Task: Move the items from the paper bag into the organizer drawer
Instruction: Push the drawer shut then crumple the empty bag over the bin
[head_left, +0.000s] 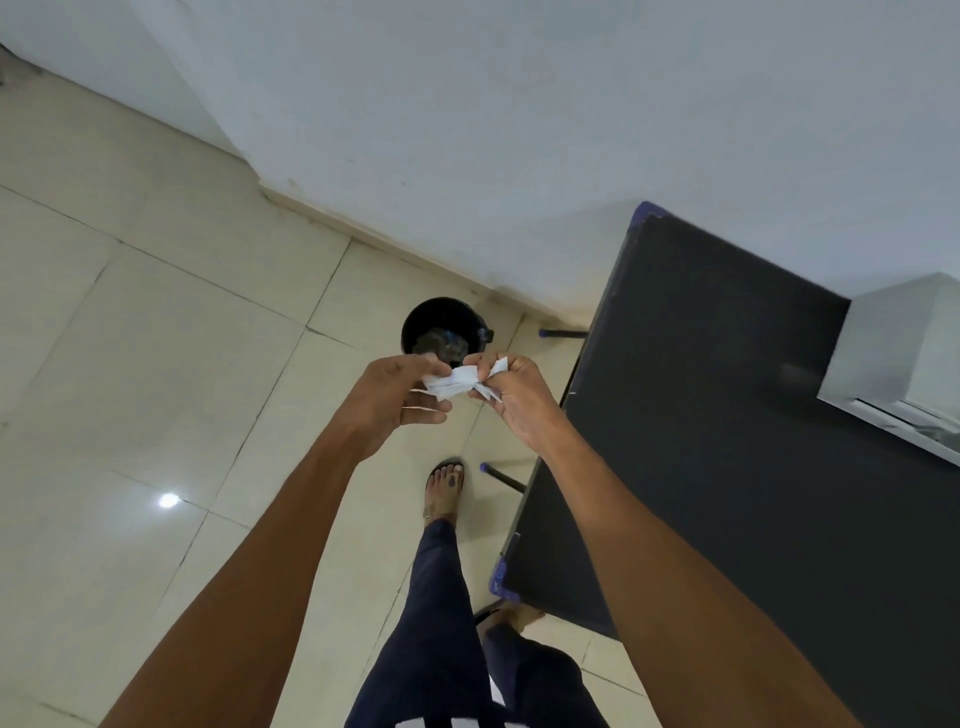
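White crumpled paper is sitting pinched between both hands, held out in front over the floor. Left hand is gripping its left end, fingers curled closed around it; right hand is gripping the right end, thumb and fingertips closed on a folded flap. No slack grip on either side.

Black bin is standing on the tiled floor just beyond the hands, by the wall, with some dark scrap in it. Paper is hovering nearly above it, on the near side.

Handling, my read: paper is looking thin, light, soft, already creased. It'll tear or slip rather than resist, so pinching at the ends like this is working fine; balling it in one fist would also do. No fragility concern.

Black table is running along the right, with a white box-like unit on its far right edge. Can't tell if that's the organizer. Paper bag isn't showing in view.

Writing: faint marks on the paper, too small to read. No brand or label is readable anywhere. White shapes on the dark trousers at the bottom edge are cut off, not legible.
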